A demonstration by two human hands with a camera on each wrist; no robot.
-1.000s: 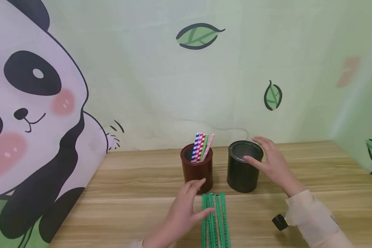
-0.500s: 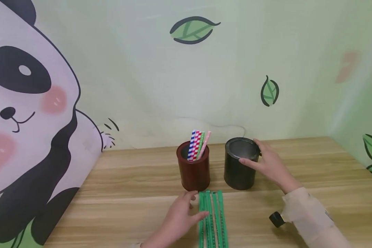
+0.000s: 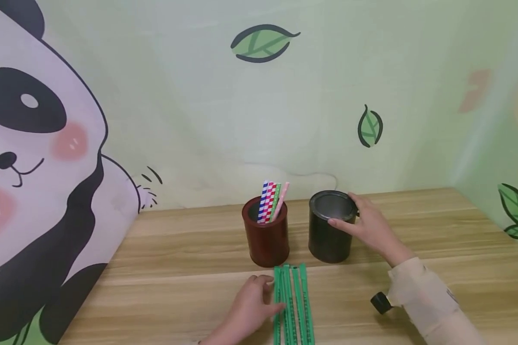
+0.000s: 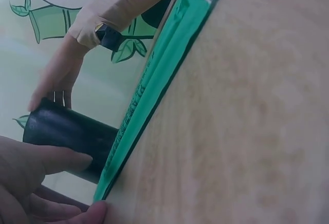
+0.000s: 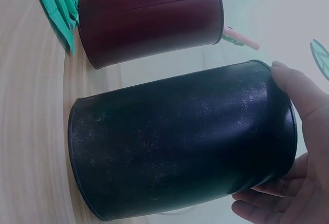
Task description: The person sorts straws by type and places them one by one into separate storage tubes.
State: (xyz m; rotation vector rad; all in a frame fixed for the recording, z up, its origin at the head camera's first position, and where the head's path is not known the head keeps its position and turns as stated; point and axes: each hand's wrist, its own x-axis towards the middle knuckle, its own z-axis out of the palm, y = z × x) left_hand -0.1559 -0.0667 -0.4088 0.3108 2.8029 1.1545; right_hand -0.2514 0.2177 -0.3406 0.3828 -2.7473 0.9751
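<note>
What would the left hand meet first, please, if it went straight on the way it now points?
Probably the leftmost long, thin, green plastic-looking packet, right at the left hand; whether they touch is unclear.

Black cup (image 3: 330,239), maroon cup (image 3: 266,243), green packets (image 3: 290,299), striped straws (image 3: 267,199)

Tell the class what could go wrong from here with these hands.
The left hand might catch several green packets together, as they lie side by side. The right hand grips the black cup near its rim, so a sideways pull could tip it. The red cup stands just past the green packets and might get knocked.
</note>
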